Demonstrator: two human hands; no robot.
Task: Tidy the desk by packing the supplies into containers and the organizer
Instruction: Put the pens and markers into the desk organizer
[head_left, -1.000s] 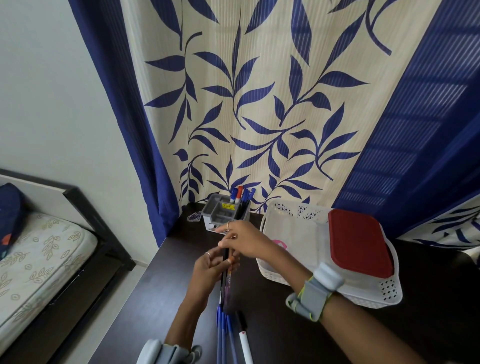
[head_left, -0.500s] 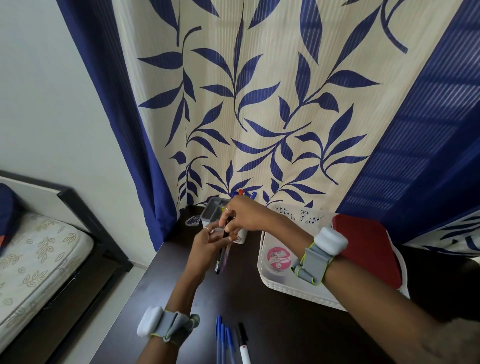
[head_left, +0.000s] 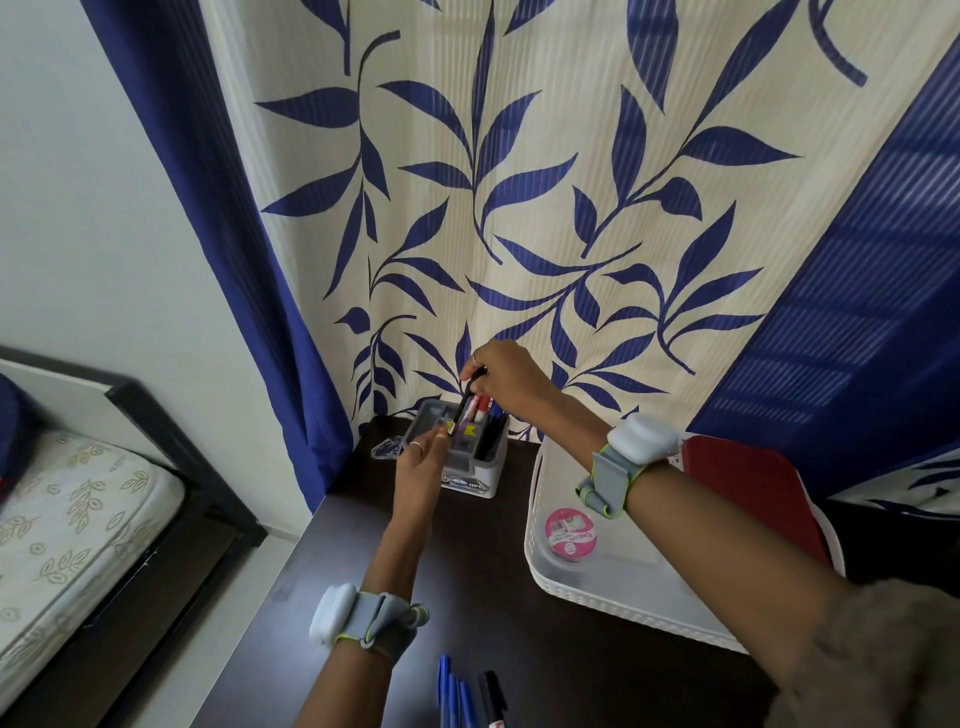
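Observation:
A grey desk organizer (head_left: 467, 470) stands at the back of the dark desk (head_left: 467, 597), with red and blue markers upright in it. My right hand (head_left: 506, 374) is above it, gripping the top of a dark pen (head_left: 462, 408) that slants down into the organizer. My left hand (head_left: 423, 457) is at the organizer's left side, its fingertips touching the lower end of the same pen. Several blue pens (head_left: 452, 696) and a black-capped white marker (head_left: 493, 699) lie at the desk's near edge.
A white perforated basket (head_left: 597, 587) sits to the right of the organizer and holds a red lid (head_left: 748, 499) and a clear container with a pink label (head_left: 570, 535). A bed (head_left: 78, 525) is left of the desk. A leaf-patterned curtain hangs behind.
Both hands have carried the dark pen away from the desk's middle, up and back to the organizer. The pen's lower end now points into the organizer.

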